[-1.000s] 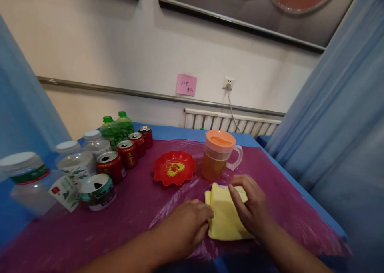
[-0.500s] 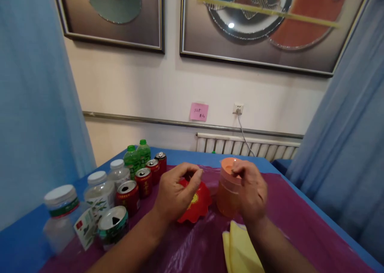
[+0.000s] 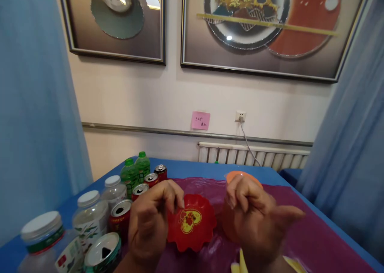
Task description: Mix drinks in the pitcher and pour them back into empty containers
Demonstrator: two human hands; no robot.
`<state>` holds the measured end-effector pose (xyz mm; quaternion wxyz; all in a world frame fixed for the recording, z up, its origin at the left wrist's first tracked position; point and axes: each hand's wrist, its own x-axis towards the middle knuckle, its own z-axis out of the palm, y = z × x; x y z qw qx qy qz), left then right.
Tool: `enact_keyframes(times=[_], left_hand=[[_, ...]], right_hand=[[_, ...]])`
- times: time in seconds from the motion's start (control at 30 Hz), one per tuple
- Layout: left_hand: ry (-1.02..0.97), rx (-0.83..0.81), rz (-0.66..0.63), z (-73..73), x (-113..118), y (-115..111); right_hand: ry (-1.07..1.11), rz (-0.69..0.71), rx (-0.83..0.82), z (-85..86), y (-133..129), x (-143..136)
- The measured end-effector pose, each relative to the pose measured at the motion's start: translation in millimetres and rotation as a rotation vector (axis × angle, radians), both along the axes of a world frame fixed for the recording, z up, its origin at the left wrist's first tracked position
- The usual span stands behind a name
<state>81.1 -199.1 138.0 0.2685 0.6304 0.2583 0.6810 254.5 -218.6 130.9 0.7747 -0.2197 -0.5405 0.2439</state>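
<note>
My left hand (image 3: 151,217) hovers at the left side of a red scalloped dish (image 3: 195,227) with a yellow printed pattern. Its fingers are loosely bent, their tips apart from the thumb, and I see nothing in them. Opposite it, my right hand (image 3: 255,219) is raised in front of an orange-rimmed plastic container (image 3: 244,176), hiding much of it. The thumb there sticks out to the right while the fingers curl loosely; nothing shows in this hand either. Below the right wrist, part of a yellow cloth (image 3: 243,263) is visible.
Plastic jars with white lids (image 3: 90,215), drink cans (image 3: 120,215) and two green-capped bottles (image 3: 130,175) line the left side. A purple sheet (image 3: 312,225) covers part of the blue table (image 3: 186,167). Blue curtains (image 3: 348,137) hang at both sides; a radiator (image 3: 270,157) is behind.
Both hands have turned and their pinched fingers have loosened, with the right thumb swung outward. The left hand has moved left, revealing more of the dish. The view has tilted up slightly.
</note>
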Motion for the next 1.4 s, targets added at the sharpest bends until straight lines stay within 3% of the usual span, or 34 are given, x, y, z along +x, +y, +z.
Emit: enact_keyframes(times=[0.1, 0.2, 0.33, 0.97, 1.4], left_hand=[[0.051, -0.084, -0.005, -11.7, 2.5, 26.2], [0.019, -0.281, 0.021, -25.5, 5.7, 64.7], [-0.030, -0.450, 0.028, -34.6, 6.2, 93.4], [-0.044, -0.428, -0.008, -30.0, 10.9, 80.0], [-0.057, -0.458, -0.005, -36.6, 14.5, 83.6]], right_hand=[[0.022, 0.018, -0.091, -22.2, 31.1, -10.1], [-0.043, -0.024, -0.268, -41.4, 60.4, -7.7], [-0.067, -0.043, -0.390, -49.3, 77.0, 2.0], [-0.025, 0.006, -0.393, -59.5, 81.1, 7.5], [-0.009, 0.028, -0.389, -56.7, 79.0, 7.4]])
